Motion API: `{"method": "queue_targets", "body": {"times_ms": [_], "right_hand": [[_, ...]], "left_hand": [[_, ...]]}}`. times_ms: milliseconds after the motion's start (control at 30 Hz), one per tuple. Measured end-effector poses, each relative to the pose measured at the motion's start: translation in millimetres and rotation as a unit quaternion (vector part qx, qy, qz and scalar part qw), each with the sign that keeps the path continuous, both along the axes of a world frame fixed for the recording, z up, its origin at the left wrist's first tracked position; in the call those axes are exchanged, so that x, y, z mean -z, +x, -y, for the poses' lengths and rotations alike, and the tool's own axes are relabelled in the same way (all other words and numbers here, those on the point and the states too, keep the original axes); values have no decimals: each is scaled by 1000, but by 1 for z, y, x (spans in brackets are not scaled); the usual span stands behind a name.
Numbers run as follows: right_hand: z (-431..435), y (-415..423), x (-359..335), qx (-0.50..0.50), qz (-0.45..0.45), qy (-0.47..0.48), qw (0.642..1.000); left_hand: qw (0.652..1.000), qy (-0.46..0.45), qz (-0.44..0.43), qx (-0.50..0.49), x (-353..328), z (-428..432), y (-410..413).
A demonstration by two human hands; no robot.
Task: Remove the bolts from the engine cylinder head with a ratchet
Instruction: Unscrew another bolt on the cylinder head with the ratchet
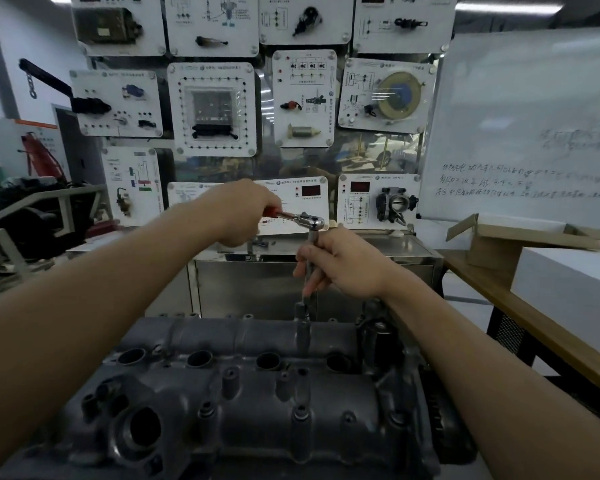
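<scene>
Gripping the red handle of the ratchet [302, 218], the left hand [239, 211] is closed in a fist around it, raised above the far edge of the engine. The handle runs level to the right and ends in the chrome ratchet head. From that head an extension bar [313, 241] drops straight down. The right hand [343, 265] holds this bar just beneath the ratchet head, thumb and curled fingers wrapped about the shaft, one finger stretched down along it. Below the right hand the bar meets a dark socket [301, 315], which stands upright at the rear rim of the cylinder head [257, 403]; the bolt under the socket is hidden.

The cylinder head, dark grey cast metal, fills the lower foreground between the two forearms. Four round wells [200, 358] lie in a row across its upper face, and a larger round opening sits near its left front corner.

Behind it stands a steel cabinet [250, 282], and above that a wall of white training panels [215, 109] carrying mounted parts. At right are a whiteboard [527, 126] with handwriting and a wooden tabletop [492, 282] bearing an open cardboard box [499, 244] and a white box [568, 292].
</scene>
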State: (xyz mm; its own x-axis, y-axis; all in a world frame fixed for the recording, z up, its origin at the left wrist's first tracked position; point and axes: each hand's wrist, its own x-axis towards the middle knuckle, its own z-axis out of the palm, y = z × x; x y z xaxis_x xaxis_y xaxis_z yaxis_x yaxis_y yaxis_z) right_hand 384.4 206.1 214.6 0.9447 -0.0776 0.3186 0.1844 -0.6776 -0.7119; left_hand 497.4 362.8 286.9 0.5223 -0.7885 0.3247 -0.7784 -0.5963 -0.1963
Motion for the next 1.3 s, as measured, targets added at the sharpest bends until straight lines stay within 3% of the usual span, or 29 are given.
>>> {"method": "queue_targets", "body": {"times_ms": [133,267,333,433,533,733,867,1000,1100,1300], "right_hand": [[4,0,3,13,-2,-13,1000],[5,6,4,35,8,-30,999],[5,9,4,30,8,-54,998],[3,3,5,-15,44,-104,993],[-1,-11,2,-19,104,-109,988],[-4,2,4,-8,15,-87,996],[-4,2,3,-26,15,-87,996],[-2,4,5,-17,13,-65,998],[-1,6,4,-21,-10,-55,998],[-2,3,5,-14,-20,-43,999]], "left_hand": [[999,20,30,-5,6,10,1],[990,69,123,-18,7,-17,-30],[993,36,94,60,7,-35,-68],[975,-29,-29,219,4,-42,-124],[967,-42,-42,249,8,-34,-134],[949,-218,-4,229,11,-32,-98],[957,-93,-111,252,3,-29,-80],[975,41,-170,137,-23,-46,-37],[993,4,-103,62,-23,-43,2],[999,-29,-23,34,7,10,22]]}}
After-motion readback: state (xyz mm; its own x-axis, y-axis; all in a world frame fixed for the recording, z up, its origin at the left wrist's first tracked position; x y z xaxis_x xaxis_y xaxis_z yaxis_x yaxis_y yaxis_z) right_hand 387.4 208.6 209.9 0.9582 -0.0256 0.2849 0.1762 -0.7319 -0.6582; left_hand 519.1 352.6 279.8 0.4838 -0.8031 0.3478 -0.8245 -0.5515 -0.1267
